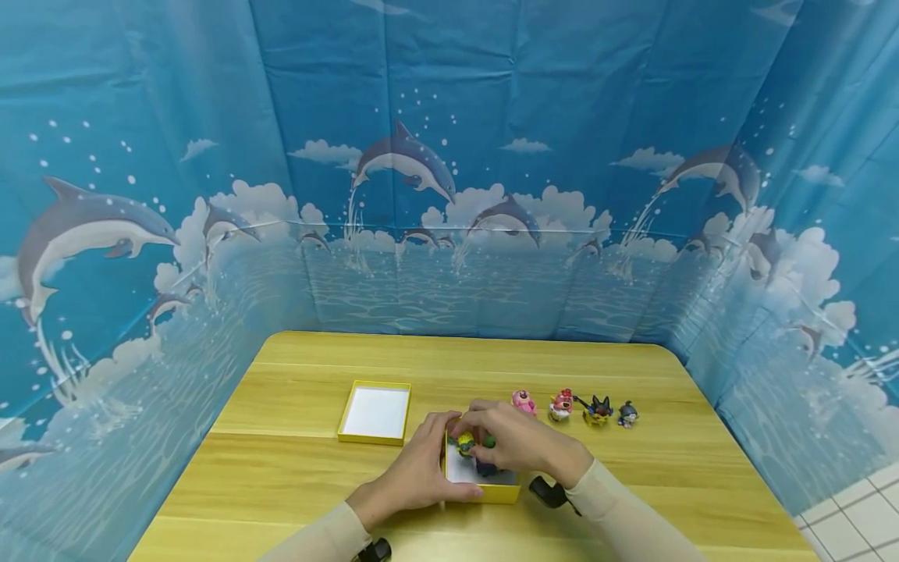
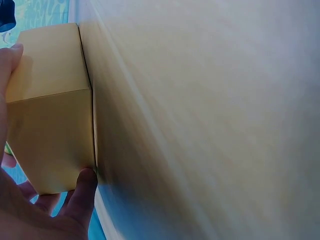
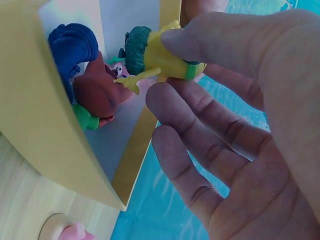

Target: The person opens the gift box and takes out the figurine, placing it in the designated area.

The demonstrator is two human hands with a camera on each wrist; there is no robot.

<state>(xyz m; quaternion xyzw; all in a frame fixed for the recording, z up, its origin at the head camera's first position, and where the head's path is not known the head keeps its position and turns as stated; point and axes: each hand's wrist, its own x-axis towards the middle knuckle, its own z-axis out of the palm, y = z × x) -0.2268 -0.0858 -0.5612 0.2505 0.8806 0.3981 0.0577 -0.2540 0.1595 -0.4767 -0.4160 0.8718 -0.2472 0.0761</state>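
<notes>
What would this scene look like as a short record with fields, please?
Left hand: grips the yellow box
Right hand: pinches a yellow-and-green figure at the box's opening
Inside box: a brown figure; full count unclear
Left of box: shallow yellow-rimmed tray, white inside
Right of box, farther back: row of pink figure, red-and-white figure, black-eared figure, grey figure
Surface: wood-grain table
Backdrop: blue dolphin curtain
</notes>
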